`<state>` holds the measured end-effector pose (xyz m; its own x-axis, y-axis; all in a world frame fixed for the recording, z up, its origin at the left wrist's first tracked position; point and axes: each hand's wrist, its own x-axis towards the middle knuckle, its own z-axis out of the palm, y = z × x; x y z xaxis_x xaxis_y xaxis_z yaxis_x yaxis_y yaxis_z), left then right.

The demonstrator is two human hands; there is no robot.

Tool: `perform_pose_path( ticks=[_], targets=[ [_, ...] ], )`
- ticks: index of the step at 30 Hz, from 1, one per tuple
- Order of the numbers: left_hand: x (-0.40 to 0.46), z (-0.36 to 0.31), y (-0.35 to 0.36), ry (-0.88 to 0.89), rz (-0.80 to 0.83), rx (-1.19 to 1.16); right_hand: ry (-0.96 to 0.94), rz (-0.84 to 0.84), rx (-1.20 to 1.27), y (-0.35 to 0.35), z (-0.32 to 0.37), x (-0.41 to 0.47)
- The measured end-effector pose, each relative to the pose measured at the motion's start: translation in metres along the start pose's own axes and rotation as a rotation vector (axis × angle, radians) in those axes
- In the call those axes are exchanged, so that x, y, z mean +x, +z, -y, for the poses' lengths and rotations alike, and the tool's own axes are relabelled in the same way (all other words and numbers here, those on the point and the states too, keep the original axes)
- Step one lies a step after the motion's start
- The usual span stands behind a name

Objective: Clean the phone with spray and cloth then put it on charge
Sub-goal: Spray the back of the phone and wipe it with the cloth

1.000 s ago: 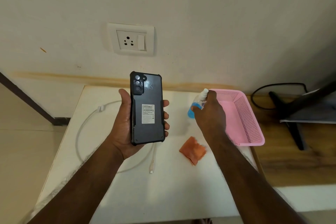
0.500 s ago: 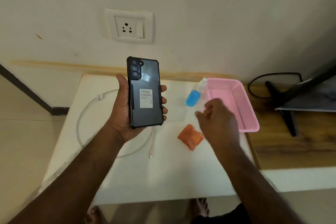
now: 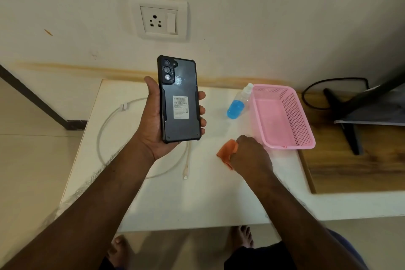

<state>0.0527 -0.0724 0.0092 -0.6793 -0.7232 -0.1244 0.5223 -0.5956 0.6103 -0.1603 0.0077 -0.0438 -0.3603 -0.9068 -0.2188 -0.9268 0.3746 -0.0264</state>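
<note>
— On the bench (image 3: 166, 201), what's your right hand (image 3: 248, 155) doing?
— Closing on the cloth (image 3: 226, 152). My left hand (image 3: 156, 116) grips the phone (image 3: 179, 98) upright, back wet.
— Next?
— Lift the cloth, wipe it, I think.

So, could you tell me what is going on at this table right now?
A person is cleaning a phone. The left hand holds it upright, back facing the camera, with wet droplets near its lenses. The right hand is down on the orange cloth on the white table. The spray bottle stands beside the pink basket. The charging cable lies unconnected on the table.
</note>
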Motion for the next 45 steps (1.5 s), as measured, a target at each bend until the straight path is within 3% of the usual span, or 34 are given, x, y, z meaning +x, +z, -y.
perform_pose_path(
  ticks=[5,10,13,18,20,23,25,32,37,41,45],
  targets=[
    [0.0,-0.001,-0.001,-0.008,0.013,0.0,0.025,0.063,0.29,-0.007,-0.006,0.001],
    [0.0,0.0,-0.002,0.005,0.002,0.001,-0.002,-0.116,0.733,-0.035,0.007,-0.012],
    [0.0,0.0,0.002,0.055,-0.036,-0.025,-0.056,0.011,1.185,-0.042,0.013,-0.016],
    [-0.001,0.0,0.004,0.064,-0.077,-0.016,-0.121,0.207,1.491,-0.05,0.012,-0.015],
    [-0.001,-0.001,0.001,0.051,-0.079,0.0,-0.014,0.247,1.668,-0.057,0.013,-0.013],
    [-0.001,-0.001,-0.001,0.017,-0.053,0.008,0.032,0.003,1.518,-0.063,0.014,-0.01],
    [0.0,-0.002,-0.002,0.006,-0.05,0.01,0.032,-0.056,1.372,-0.068,0.017,-0.007],
    [-0.001,-0.004,-0.002,-0.001,-0.045,-0.039,0.2,0.295,1.776,-0.101,0.031,0.013],
    [0.0,-0.004,-0.003,0.0,-0.035,-0.056,0.153,0.299,1.816,-0.13,0.046,0.03],
    [0.0,-0.002,-0.003,-0.021,-0.054,-0.031,0.138,0.134,1.609,-0.151,0.062,0.042],
    [0.001,0.0,-0.004,-0.044,-0.06,-0.023,0.0,-0.284,1.3,-0.161,0.084,0.043]
  ],
)
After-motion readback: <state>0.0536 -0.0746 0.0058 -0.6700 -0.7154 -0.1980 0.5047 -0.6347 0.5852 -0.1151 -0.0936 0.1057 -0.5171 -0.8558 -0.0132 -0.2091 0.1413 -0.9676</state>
